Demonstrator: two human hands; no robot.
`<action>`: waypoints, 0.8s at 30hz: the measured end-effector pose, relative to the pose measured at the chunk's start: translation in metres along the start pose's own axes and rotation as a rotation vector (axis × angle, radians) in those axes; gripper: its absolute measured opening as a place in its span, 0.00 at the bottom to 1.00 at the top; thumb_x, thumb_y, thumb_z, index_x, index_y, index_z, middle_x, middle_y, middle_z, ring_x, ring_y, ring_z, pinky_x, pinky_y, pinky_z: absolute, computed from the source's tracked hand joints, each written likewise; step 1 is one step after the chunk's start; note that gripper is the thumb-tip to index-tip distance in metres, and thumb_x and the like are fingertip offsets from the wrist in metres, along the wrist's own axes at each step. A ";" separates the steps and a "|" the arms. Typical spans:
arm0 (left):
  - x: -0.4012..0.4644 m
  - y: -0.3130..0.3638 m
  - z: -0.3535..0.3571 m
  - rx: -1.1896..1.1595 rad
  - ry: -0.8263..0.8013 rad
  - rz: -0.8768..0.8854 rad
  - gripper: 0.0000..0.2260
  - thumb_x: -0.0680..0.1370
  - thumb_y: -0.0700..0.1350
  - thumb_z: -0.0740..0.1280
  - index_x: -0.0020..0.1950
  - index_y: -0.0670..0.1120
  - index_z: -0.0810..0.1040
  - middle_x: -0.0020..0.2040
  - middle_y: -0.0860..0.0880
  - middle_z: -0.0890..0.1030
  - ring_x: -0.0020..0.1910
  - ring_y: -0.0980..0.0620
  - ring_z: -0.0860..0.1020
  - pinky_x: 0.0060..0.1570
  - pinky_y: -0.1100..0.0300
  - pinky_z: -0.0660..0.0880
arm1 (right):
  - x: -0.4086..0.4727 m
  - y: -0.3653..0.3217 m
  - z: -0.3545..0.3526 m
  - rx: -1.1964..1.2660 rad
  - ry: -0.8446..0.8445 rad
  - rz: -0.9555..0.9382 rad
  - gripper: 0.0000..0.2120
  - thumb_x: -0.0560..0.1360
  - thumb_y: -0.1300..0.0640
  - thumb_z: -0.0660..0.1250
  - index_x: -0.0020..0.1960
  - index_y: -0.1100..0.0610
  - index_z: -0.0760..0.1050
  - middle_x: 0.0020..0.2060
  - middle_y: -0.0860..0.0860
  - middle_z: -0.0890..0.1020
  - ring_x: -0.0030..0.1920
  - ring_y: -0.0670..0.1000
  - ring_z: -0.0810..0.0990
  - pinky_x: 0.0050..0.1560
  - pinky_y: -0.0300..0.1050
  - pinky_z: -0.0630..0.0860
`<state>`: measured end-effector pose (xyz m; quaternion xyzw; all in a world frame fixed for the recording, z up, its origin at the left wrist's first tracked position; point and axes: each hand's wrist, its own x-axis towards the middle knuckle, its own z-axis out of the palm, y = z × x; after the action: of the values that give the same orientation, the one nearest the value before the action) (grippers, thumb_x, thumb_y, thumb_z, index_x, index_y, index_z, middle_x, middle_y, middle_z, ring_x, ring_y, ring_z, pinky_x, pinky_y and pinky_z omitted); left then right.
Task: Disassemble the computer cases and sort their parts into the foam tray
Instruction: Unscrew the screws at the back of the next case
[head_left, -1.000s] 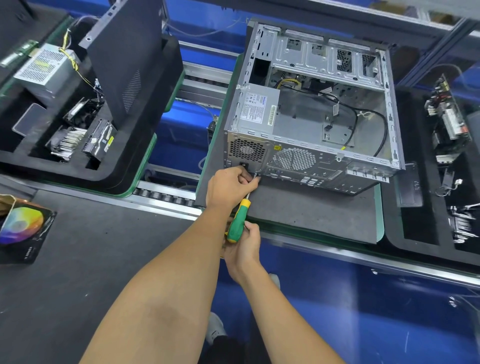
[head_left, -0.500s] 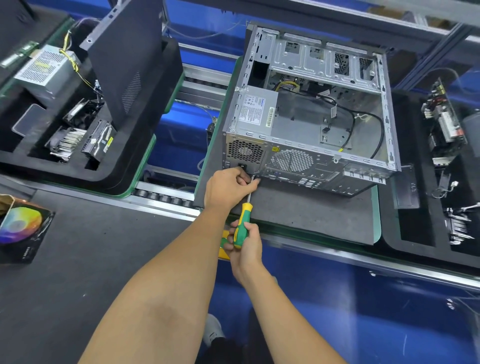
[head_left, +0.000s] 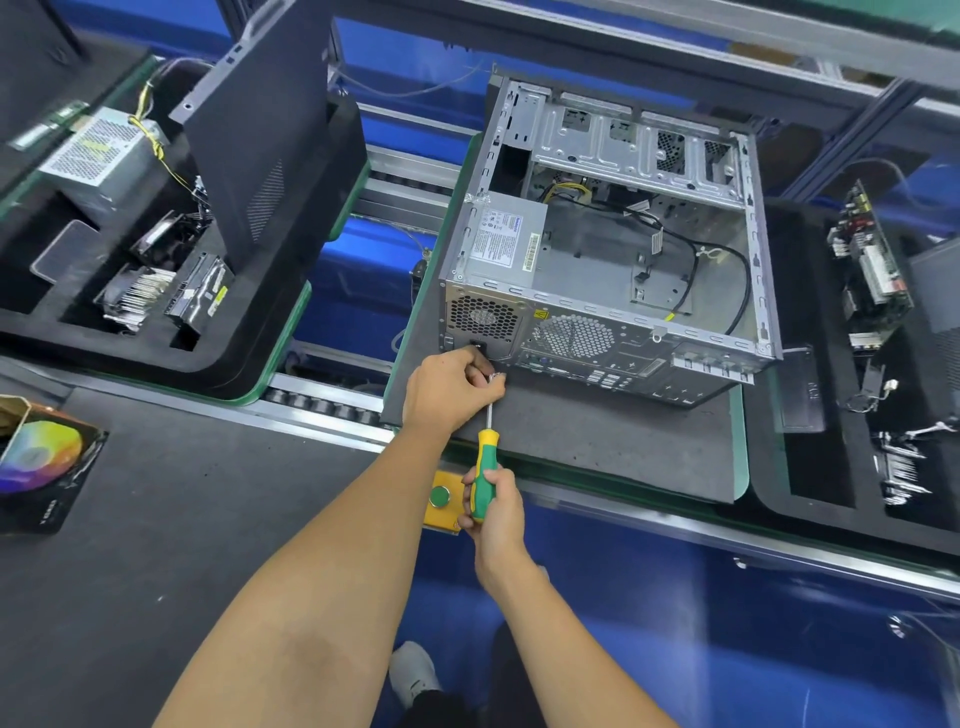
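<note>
An open grey computer case (head_left: 618, 291) lies on a dark mat (head_left: 597, 447), its power supply (head_left: 506, 239) still inside at the near left corner. My right hand (head_left: 491, 512) grips the green and yellow handle of a screwdriver (head_left: 484, 475). The shaft points up at the case's lower rear corner. My left hand (head_left: 449, 389) is curled around the shaft's tip right at that corner, pinching it. The tip and any screw are hidden by my fingers.
A black foam tray (head_left: 291, 332) at left holds a power supply (head_left: 98, 156), a side panel (head_left: 260, 140), a heatsink and a drive. Another foam tray (head_left: 831, 509) at right holds a circuit board (head_left: 867, 270) and small parts. A yellow button box (head_left: 440, 501) sits on the conveyor edge. A colourful box (head_left: 41, 467) lies at far left.
My right hand has slid down and back along with the screwdriver handle, exposing more shaft and the yellow button box. My left hand stays at the case corner.
</note>
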<state>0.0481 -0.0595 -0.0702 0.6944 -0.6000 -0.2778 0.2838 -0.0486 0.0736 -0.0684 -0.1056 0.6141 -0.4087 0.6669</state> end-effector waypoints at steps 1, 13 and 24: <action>0.000 0.000 0.000 0.002 -0.001 -0.004 0.09 0.69 0.62 0.71 0.40 0.59 0.80 0.31 0.63 0.80 0.36 0.64 0.79 0.39 0.63 0.77 | 0.001 -0.001 -0.002 -0.026 0.001 -0.002 0.09 0.78 0.58 0.58 0.43 0.59 0.75 0.30 0.50 0.74 0.29 0.46 0.69 0.28 0.40 0.64; -0.005 0.001 -0.018 -0.516 0.116 -0.131 0.06 0.79 0.41 0.66 0.46 0.51 0.79 0.35 0.49 0.84 0.27 0.54 0.78 0.34 0.62 0.77 | 0.001 -0.024 -0.030 -0.237 0.009 -0.052 0.10 0.78 0.58 0.58 0.40 0.58 0.74 0.31 0.49 0.76 0.32 0.47 0.70 0.26 0.38 0.64; 0.010 0.002 -0.044 -0.622 0.020 -0.526 0.06 0.79 0.42 0.63 0.42 0.45 0.73 0.32 0.51 0.77 0.30 0.53 0.69 0.27 0.62 0.65 | 0.008 -0.083 -0.074 -1.223 0.136 -0.399 0.18 0.70 0.39 0.52 0.41 0.51 0.70 0.30 0.48 0.80 0.35 0.48 0.78 0.37 0.45 0.70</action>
<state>0.0799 -0.0671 -0.0387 0.7078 -0.2865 -0.5023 0.4057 -0.1512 0.0417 -0.0375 -0.5526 0.7454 -0.1068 0.3571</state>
